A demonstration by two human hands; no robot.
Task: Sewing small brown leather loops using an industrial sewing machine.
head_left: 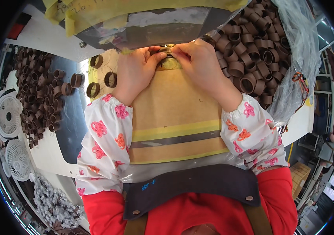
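Observation:
Beneath the front of a machine head (155, 29) wrapped in yellow tape, both my hands are close together. My left hand (137, 70) pinches the left side of a small dark brown band (169, 55), thumb and fingers pressed together. On its right side, the fingers of my right hand (200, 58) are closed the same way. My fingers and the machine hide most of the band. Left of my left hand, brown loops with loose threads lie on the work surface, one of them a short brown loop (110, 79) near my wrist.
A big pile of brown loops (253, 47) fills a clear plastic bag (302, 43) at the right. Another pile of brown loops (37, 90) covers the left side of the table. Tan board (174, 102) with yellow tape strips lies under my wrists. White fans (18, 158) stand far left.

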